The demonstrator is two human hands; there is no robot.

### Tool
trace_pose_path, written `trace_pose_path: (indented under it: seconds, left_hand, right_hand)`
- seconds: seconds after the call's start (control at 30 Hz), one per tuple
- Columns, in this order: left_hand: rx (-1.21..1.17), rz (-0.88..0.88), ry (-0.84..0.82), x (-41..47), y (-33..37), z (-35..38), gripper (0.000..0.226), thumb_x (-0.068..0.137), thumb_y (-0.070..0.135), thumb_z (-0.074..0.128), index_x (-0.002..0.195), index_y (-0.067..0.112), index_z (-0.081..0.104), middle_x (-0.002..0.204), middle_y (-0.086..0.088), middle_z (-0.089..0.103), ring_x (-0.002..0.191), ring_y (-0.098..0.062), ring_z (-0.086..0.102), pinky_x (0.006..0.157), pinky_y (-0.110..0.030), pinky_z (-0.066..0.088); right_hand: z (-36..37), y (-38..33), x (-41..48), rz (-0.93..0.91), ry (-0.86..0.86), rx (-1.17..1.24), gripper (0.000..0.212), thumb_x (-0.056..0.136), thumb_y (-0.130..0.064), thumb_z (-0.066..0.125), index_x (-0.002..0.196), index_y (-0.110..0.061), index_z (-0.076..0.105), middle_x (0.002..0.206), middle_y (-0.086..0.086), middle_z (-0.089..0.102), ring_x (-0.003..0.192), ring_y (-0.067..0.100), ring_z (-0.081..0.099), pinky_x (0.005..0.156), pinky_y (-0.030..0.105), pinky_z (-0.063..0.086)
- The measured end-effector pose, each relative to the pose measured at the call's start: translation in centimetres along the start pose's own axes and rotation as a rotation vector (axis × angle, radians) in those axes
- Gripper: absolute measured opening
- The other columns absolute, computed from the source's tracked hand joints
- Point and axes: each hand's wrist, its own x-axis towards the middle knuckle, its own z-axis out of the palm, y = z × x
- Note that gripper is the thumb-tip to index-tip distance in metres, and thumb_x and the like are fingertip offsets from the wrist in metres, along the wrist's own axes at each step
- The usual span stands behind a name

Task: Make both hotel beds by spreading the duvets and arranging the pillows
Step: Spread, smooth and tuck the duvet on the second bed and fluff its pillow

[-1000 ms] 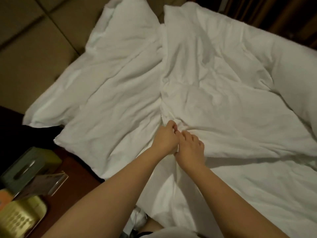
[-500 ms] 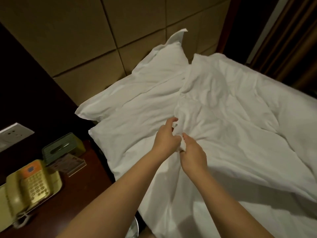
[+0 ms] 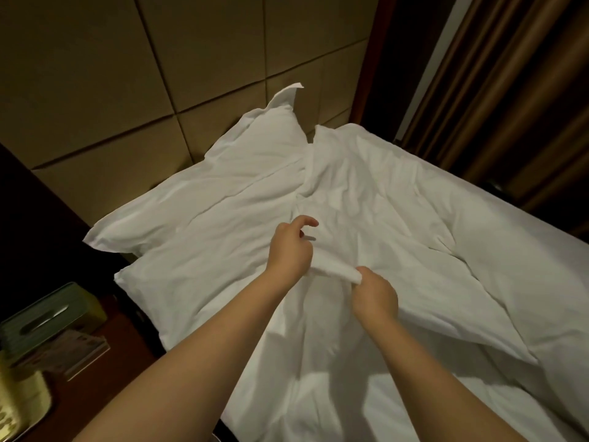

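Duvet point(image 3: 414, 250) fills the middle and right of the frame, all rumpled. Right hand point(image 3: 376, 298) pinches a raised fold dead centre. Left hand point(image 3: 288, 250), just beside it, grips the fold's other end with forefinger and thumb loose. Pillow point(image 3: 255, 148) upper left, tissue box point(image 3: 47, 317) lower left.

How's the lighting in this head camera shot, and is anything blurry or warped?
Head view: dim, warm light; the white duvet is the brightest area, not blown out; the nightstand at left sinks into deep shadow; soft shadows fall across the fabric's folds; headboard seams and curtain lean outward from wide-angle distortion; detail slightly soft throughout.
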Motion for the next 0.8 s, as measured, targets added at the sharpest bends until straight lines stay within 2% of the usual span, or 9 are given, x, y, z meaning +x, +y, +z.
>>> trace_pose_path:
  seconds: [0.07, 0.13, 0.23, 0.37, 0.47, 0.57, 0.63, 0.7, 0.8]
  left_hand:
    - [-0.036, 0.022, 0.096, 0.5, 0.5, -1.4, 0.048, 0.082, -0.009, 0.033, 0.105, 0.021, 0.063, 0.089, 0.001, 0.047, 0.071, -0.008, 0.051, 0.052, -0.011, 0.041]
    - [-0.116, 0.066, 0.186, 1.4, 0.9, -3.7, 0.043, 0.081, -0.006, 0.036, 0.097, 0.023, 0.064, 0.082, 0.002, 0.053, 0.077, -0.023, 0.056, 0.067, -0.027, 0.049]
    - [-0.199, 0.08, 0.329, 2.6, 0.9, -8.3, 0.035, 0.087, 0.007, 0.044, 0.115, 0.025, 0.055, 0.107, -0.005, 0.054, 0.092, -0.025, 0.055, 0.076, -0.031, 0.046]
    - [-0.383, -0.049, 0.553, 3.6, -2.4, -14.5, 0.061, 0.089, 0.028, 0.059, 0.14, 0.027, 0.026, 0.131, -0.007, 0.039, 0.113, -0.022, 0.048, 0.097, -0.036, 0.045]
    - [-0.545, -0.172, 0.709, 3.4, -7.4, -19.2, 0.074, 0.087, 0.03, 0.064, 0.144, 0.025, 0.017, 0.135, -0.01, 0.041, 0.117, -0.026, 0.05, 0.097, -0.038, 0.047]
    - [-0.518, -0.31, 0.853, 2.9, -13.7, -23.0, 0.081, 0.083, 0.022, 0.068, 0.145, 0.027, 0.016, 0.134, -0.012, 0.045, 0.112, -0.026, 0.053, 0.092, -0.037, 0.048]
    - [-0.456, -0.441, 0.811, 3.1, -18.3, -23.9, 0.081, 0.08, 0.012, 0.066, 0.145, 0.025, 0.019, 0.13, -0.014, 0.048, 0.107, -0.028, 0.055, 0.085, -0.037, 0.049]
    - [-0.406, -0.598, 0.631, 3.7, -22.5, -23.3, 0.078, 0.082, 0.01, 0.064, 0.146, 0.021, 0.021, 0.132, -0.015, 0.048, 0.109, -0.031, 0.054, 0.086, -0.039, 0.05]
    - [-0.403, -0.726, 0.425, 5.0, -27.2, -21.2, 0.074, 0.086, 0.018, 0.065, 0.146, 0.012, 0.022, 0.137, -0.015, 0.043, 0.117, -0.033, 0.049, 0.095, -0.045, 0.048]
  right_hand:
    - [-2.1, -1.8, 0.5, -0.038, 0.004, -0.003, 0.027, 0.098, -0.018, 0.037, 0.109, -0.013, 0.061, 0.111, 0.011, 0.064, 0.099, 0.032, 0.059, 0.071, 0.03, 0.037]
    - [-4.1, -4.8, 0.6, -0.097, 0.034, 0.02, 0.029, 0.099, -0.02, 0.037, 0.11, -0.01, 0.063, 0.113, 0.013, 0.064, 0.103, 0.032, 0.059, 0.071, 0.03, 0.035]
    - [-5.6, -10.9, -0.4, -0.228, 0.035, 0.119, 0.034, 0.101, -0.025, 0.037, 0.112, -0.01, 0.065, 0.114, 0.014, 0.065, 0.102, 0.032, 0.059, 0.071, 0.029, 0.035]
    - [-4.4, -20.0, -2.2, -0.418, -0.046, 0.227, 0.043, 0.102, -0.032, 0.032, 0.108, -0.008, 0.067, 0.11, 0.012, 0.066, 0.096, 0.03, 0.058, 0.072, 0.028, 0.035]
    - [-0.2, -26.4, -3.6, -0.521, -0.187, 0.231, 0.045, 0.103, -0.033, 0.029, 0.104, -0.009, 0.067, 0.106, 0.009, 0.067, 0.087, 0.026, 0.056, 0.071, 0.028, 0.036]
    - [6.9, -30.3, -5.1, -0.562, -0.376, 0.098, 0.044, 0.104, -0.029, 0.029, 0.111, -0.005, 0.065, 0.115, 0.012, 0.065, 0.103, 0.027, 0.058, 0.076, 0.027, 0.036]
    - [12.5, -30.6, -5.6, -0.554, -0.482, 0.031, 0.04, 0.105, -0.023, 0.029, 0.117, -0.001, 0.061, 0.123, 0.015, 0.061, 0.112, 0.027, 0.055, 0.087, 0.028, 0.037]
    - [16.9, -30.0, -5.4, -0.553, -0.531, -0.006, 0.036, 0.104, -0.018, 0.03, 0.12, -0.003, 0.06, 0.126, 0.014, 0.059, 0.115, 0.026, 0.054, 0.094, 0.027, 0.034]
    - [19.8, -29.6, -3.9, -0.563, -0.538, -0.059, 0.035, 0.103, -0.02, 0.032, 0.118, -0.005, 0.059, 0.121, 0.01, 0.061, 0.11, 0.024, 0.056, 0.085, 0.024, 0.035]
